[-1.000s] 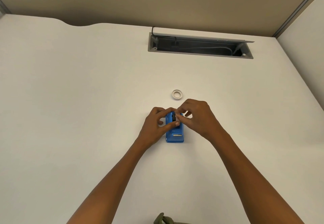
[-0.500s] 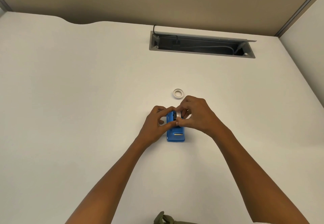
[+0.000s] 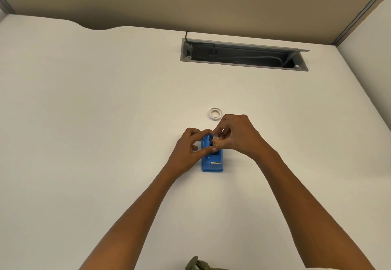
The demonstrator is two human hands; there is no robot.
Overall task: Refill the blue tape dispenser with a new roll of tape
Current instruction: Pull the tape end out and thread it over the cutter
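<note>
Both hands at the blue tape dispenser

A white worktop (image 3: 84,121) fills nearly the whole view, with a tan wall behind it. Set into its far side is a long grey cable tray (image 3: 243,55), its lid open, with dark and pale cables lying inside

Two bare forearms reach in from the near edge and meet near the middle of the worktop. The left hand (image 3: 187,149) curls around the left side of the blue tape dispenser (image 3: 212,163), thumb and forefinger pinching its upper part. The right hand (image 3: 236,134) is bunched over the top of the dispenser, fingertips pressed together on something small; whether that is tape I cannot tell

The dispenser stands on the worktop between the two hands, its near end bare and showing a short metal bar

Just beyond the right hand, a small white tape ring (image 3: 215,113) lies flat on the worktop, apart from the dispenser

At the bottom edge, a scrap of olive cloth (image 3: 196,264) shows
</note>
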